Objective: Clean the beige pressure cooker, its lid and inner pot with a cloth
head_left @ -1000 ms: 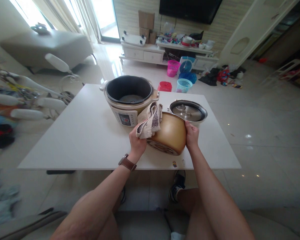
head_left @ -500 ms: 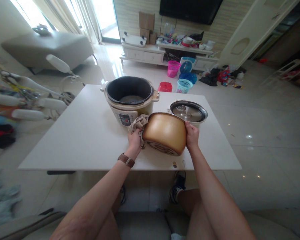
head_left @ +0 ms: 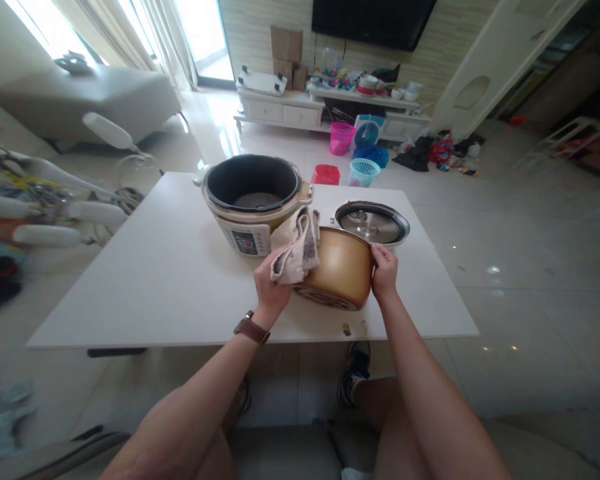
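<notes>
A gold-coloured inner pot (head_left: 343, 270) is tilted above the white table, its dark-marked base partly facing me. My right hand (head_left: 384, 270) is closed on its right rim. A beige cloth with dark patches (head_left: 296, 248) is gripped in my left hand (head_left: 273, 287) and lies against the pot's left side. Behind the cloth stands the open body of an electric pressure cooker (head_left: 245, 240), dark inside, its control panel facing me. The cooker's lid (head_left: 373, 223) rests on the table behind the pot, its metal inner face up.
Small stickers or bits (head_left: 347, 329) lie at the front edge of the white table (head_left: 145, 280). Beyond it on the floor are a red stool (head_left: 325, 175), a light-blue basket (head_left: 364, 172) and a pink basket (head_left: 342, 139). A white multi-armed fixture (head_left: 95, 211) is at the left.
My left hand has brought the cloth up and over the pot's left side, where it now covers more of the wall. The right hand keeps its hold on the rim.
</notes>
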### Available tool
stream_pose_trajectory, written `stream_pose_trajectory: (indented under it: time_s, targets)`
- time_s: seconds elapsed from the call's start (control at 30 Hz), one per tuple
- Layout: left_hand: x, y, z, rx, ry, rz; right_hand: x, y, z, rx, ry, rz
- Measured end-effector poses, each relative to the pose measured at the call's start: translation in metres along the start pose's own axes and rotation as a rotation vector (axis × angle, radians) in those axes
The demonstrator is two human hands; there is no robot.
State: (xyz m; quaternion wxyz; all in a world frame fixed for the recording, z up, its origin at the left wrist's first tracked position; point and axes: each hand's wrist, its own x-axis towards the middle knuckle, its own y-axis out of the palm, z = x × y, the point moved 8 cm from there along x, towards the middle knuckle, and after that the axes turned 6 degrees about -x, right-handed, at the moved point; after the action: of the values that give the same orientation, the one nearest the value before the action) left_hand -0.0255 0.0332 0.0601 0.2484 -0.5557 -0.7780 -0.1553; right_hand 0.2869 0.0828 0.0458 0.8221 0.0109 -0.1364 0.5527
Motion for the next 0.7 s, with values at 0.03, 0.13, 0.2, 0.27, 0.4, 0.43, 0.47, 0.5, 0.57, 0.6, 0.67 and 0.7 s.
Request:
stream_pose_trajectory:
  time_s: [0.03, 0.13, 0.2, 0.27, 0.4, 0.43, 0.47, 0.5, 0.57, 0.6, 0.67, 0.7]
  targets:
    - [-0.002, 0.005, -0.009, 0.013, 0.067, 0.065, 0.001, -0.002, 0.004, 0.000, -0.012, -0.014]
    - [-0.007, 0.013, -0.022, 0.006, 0.153, 0.134, 0.003, -0.005, 0.009, -0.014, -0.005, -0.018]
    - [-0.007, 0.013, -0.021, -0.002, 0.147, 0.114, 0.004, -0.003, 0.007, -0.027, 0.014, 0.004]
    - [-0.007, 0.014, -0.018, -0.002, 0.134, 0.101, 0.004, -0.001, 0.004, -0.035, 0.025, 0.022]
    - [-0.006, 0.013, -0.010, -0.004, 0.083, 0.092, 0.003, 0.001, 0.000, -0.034, 0.033, 0.029]
    - [-0.006, 0.012, -0.008, -0.009, 0.055, 0.086, 0.003, 0.001, 0.000, -0.037, 0.033, 0.029]
    - [-0.006, 0.012, -0.005, -0.019, 0.022, 0.078, 0.003, 0.002, 0.000, -0.043, 0.030, 0.030]
    - [-0.007, 0.011, -0.003, -0.031, -0.012, 0.067, 0.002, 0.002, 0.001, -0.049, 0.027, 0.030]
    - [-0.007, 0.010, 0.002, -0.054, -0.082, 0.029, 0.002, 0.002, 0.002, -0.056, 0.023, 0.026]
    - [-0.007, 0.008, 0.005, -0.062, -0.117, 0.005, 0.002, 0.001, 0.002, -0.056, 0.024, 0.025]
    - [-0.006, 0.006, 0.013, -0.076, -0.186, -0.047, 0.002, 0.001, 0.002, -0.055, 0.025, 0.023]
    - [-0.005, 0.005, 0.017, -0.089, -0.222, -0.071, 0.002, 0.001, 0.001, -0.054, 0.026, 0.023]
